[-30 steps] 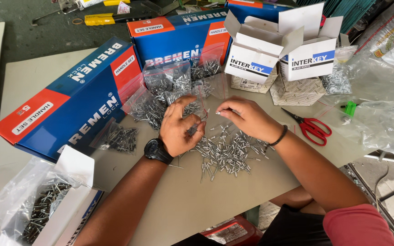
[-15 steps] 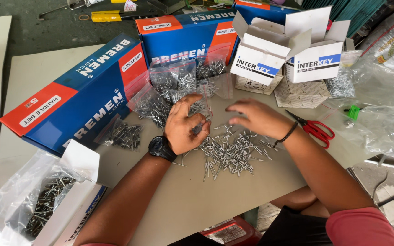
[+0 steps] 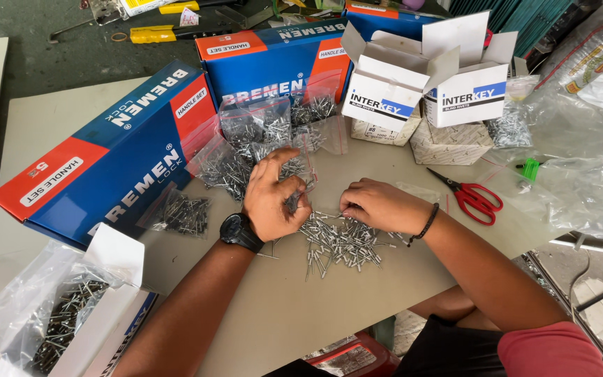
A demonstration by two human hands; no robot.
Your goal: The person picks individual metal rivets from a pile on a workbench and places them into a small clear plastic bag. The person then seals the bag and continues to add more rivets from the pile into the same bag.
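Mostly crosswise rivets (image 3: 340,241) beneath both hands

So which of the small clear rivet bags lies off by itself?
The flat dark-rivet bag beside the front blue box; the other bags are heaped behind the left hand.

Right hand (image 3: 380,206) lower, onto rivets (image 3: 343,243)

A pale beige table (image 3: 50,126) stands on a dark green floor (image 3: 29,49) in even daylight.
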